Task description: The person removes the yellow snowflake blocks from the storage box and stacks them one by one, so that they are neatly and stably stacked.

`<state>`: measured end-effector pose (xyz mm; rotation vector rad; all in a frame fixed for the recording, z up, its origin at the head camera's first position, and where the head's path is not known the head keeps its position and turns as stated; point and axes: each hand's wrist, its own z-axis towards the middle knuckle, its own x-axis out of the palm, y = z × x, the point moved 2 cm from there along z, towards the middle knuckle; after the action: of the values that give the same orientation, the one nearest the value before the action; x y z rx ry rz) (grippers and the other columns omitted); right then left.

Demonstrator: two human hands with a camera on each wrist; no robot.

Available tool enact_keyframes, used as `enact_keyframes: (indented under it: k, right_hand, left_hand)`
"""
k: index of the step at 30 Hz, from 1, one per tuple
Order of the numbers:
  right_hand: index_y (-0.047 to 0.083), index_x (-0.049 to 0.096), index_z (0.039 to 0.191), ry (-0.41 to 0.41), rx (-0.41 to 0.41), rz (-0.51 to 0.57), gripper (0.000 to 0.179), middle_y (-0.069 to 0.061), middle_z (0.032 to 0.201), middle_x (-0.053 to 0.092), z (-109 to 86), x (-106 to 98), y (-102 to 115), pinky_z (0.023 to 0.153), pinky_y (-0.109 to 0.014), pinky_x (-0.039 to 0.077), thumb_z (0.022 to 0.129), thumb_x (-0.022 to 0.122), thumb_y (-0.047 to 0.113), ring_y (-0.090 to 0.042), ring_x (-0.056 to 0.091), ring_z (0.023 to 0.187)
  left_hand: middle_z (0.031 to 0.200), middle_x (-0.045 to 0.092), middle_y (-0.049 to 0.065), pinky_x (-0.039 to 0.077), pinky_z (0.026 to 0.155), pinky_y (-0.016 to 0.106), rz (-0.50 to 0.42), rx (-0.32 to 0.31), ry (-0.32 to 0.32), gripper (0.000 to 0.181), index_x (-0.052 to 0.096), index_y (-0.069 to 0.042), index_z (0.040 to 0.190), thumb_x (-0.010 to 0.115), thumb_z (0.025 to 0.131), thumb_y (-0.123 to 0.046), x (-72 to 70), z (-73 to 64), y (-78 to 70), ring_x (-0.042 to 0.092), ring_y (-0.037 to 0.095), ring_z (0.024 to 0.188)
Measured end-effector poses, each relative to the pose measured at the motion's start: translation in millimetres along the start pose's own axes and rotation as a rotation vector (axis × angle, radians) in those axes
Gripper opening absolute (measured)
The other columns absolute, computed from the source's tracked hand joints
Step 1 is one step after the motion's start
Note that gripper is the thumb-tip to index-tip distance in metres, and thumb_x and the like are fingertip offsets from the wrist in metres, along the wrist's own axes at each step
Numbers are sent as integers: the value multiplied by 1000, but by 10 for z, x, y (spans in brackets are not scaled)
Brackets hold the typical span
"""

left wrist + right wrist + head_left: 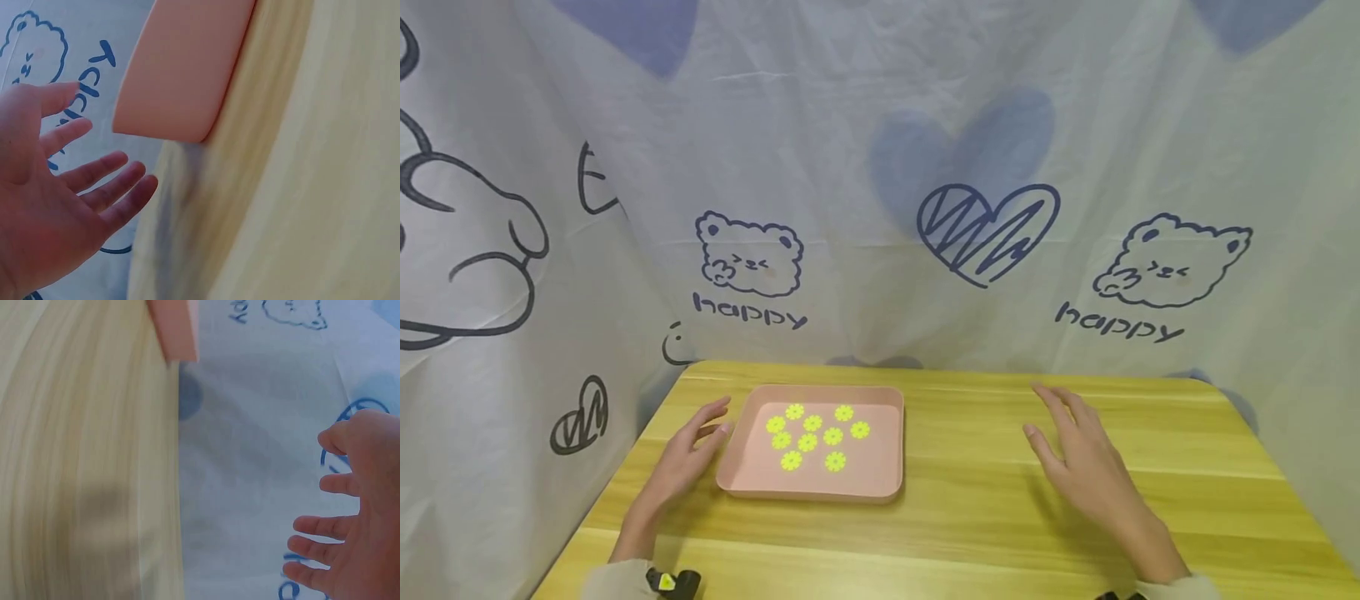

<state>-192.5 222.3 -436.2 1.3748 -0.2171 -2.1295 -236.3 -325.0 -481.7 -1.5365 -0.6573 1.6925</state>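
A shallow pink tray (880,483) lies on the wooden table, left of the middle in the head view. Several small bright yellow flower-shaped pieces (807,442) are spread over its floor. My left hand (681,458) hovers beside the tray's left wall with loosely bent fingers and nothing in them. In the left wrist view its spread fingertips point toward the tray's side (181,75). Well to the right of the tray, my right hand (1086,467) is held above the table, thumb apart from relaxed fingers, holding nothing. The right wrist view shows only a corner of the tray (177,331).
The wooden table (970,533) reaches back to a white cloth (850,167) printed with hearts, bears and the word happy. More of this cloth hangs at the left and right sides. A dark wrist strap (673,583) shows at my left sleeve.
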Motion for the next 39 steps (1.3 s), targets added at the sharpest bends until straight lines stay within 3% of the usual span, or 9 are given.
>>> enact_keyframes:
  k: [5, 13, 16, 20, 24, 32, 39]
  right_hand:
    - [8, 45, 152, -14, -15, 140, 51, -16, 145, 49, 86, 170, 158, 103, -65, 43, 106, 58, 26, -38, 47, 132]
    - [8, 51, 148, 30, -34, 356, 47, -11, 141, 55, 192, 592, 395, 99, -55, 50, 105, 62, 23, -31, 54, 125]
    - [7, 52, 147, 45, -21, 443, 47, -10, 139, 57, 226, 736, 463, 94, -56, 53, 104, 64, 22, -29, 56, 122]
    - [9, 55, 144, 53, 9, 550, 45, -7, 134, 59, 277, 893, 501, 93, -54, 54, 102, 67, 19, -29, 58, 119]
    - [11, 58, 141, 66, 38, 621, 43, -5, 131, 62, 342, 1046, 554, 93, -50, 55, 100, 70, 18, -33, 59, 117]
    - [2, 62, 134, 107, 19, 685, 41, -19, 125, 63, 507, 1277, 753, 91, -55, 56, 96, 73, 10, -39, 59, 114]
    - [0, 64, 129, 179, 10, 669, 35, -20, 122, 63, 611, 1476, 842, 88, -55, 56, 96, 72, 8, -39, 58, 111]
  left_hand:
    - [153, 43, 28, 53, 89, 24, -135, -32, 13, 56, 38, -3, 156, 52, 109, -30, 81, 2, 53, 49, 47, 134]
    - [164, 31, 21, 43, 96, 10, -360, -159, 76, 58, 34, -2, 158, 54, 109, -25, 200, -44, 202, 33, 41, 147]
    - [162, 33, 21, 44, 96, 11, -376, -158, 56, 56, 36, -2, 157, 54, 109, -24, 187, -63, 243, 36, 40, 146]
    - [159, 40, 21, 46, 96, 13, -350, -151, 44, 54, 41, -3, 155, 56, 108, -24, 182, -34, 284, 50, 15, 135]
    - [156, 44, 21, 47, 95, 14, -335, -149, 44, 54, 44, -5, 154, 59, 107, -26, 196, 0, 326, 52, -7, 119]
    - [154, 46, 23, 45, 96, 12, -340, -123, 42, 55, 44, -5, 154, 59, 106, -27, 161, -18, 345, 53, -7, 119]
    - [154, 46, 24, 47, 96, 14, -365, -131, 40, 55, 44, -5, 154, 60, 106, -27, 186, -29, 376, 55, -5, 118]
